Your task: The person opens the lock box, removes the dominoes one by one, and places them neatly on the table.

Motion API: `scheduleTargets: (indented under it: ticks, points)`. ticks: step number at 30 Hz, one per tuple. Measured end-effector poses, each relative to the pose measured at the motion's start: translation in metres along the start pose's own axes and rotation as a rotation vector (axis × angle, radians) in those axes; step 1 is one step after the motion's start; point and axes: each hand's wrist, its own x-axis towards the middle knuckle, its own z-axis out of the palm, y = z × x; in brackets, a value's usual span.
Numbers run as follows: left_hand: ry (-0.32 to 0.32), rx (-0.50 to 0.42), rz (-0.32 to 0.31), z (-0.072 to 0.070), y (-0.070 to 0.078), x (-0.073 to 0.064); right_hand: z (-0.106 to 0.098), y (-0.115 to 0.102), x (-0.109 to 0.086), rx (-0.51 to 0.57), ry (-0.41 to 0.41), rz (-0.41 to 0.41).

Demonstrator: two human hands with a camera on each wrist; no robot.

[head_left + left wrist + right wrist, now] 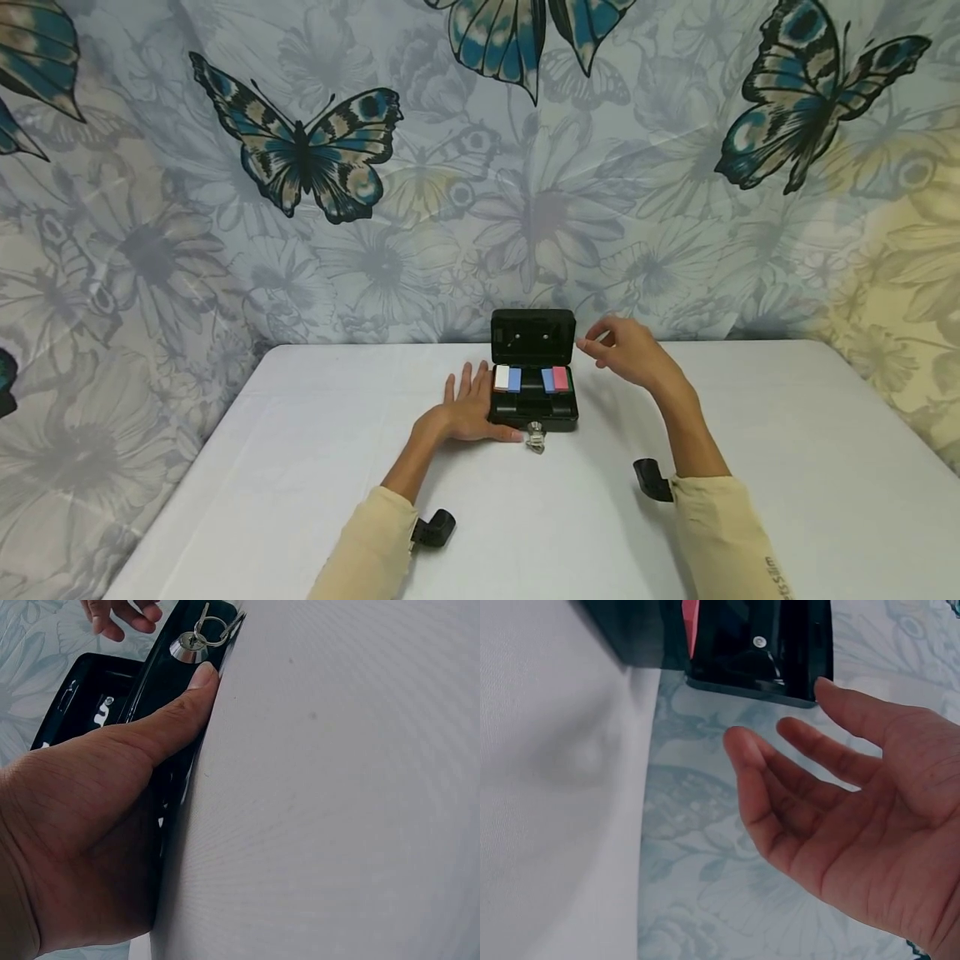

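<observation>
A small black cash box (pixel 534 408) stands on the table with its lid (pixel 533 337) raised. Inside it, to the left, sit a white block (pixel 502 378) and a blue block (pixel 514 380); to the right are another blue block (pixel 548 381) and a pink block (pixel 560 378). Keys on a ring (pixel 212 630) hang from the lock on the front. My left hand (pixel 470 412) rests against the box's left side, fingers straight, thumb along the front below the lock. Beside the lid's right edge my right hand (pixel 626 350) hovers with loosely bent fingers, holding nothing.
The box stands near the back edge of a white-covered table (pixel 300 467). Behind it hangs a cloth backdrop (pixel 420 275) printed with butterflies and flowers. Black wrist cameras (pixel 435 529) are strapped at both sleeves.
</observation>
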Motion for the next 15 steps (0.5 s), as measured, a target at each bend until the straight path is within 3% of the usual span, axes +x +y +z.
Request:
scheduleTargets:
  ticks: [15]
  points:
    - [0.031, 0.023, 0.026, 0.0029, -0.0006, 0.0017, 0.0024, -0.0017, -0.0005, -0.010, -0.040, -0.016]
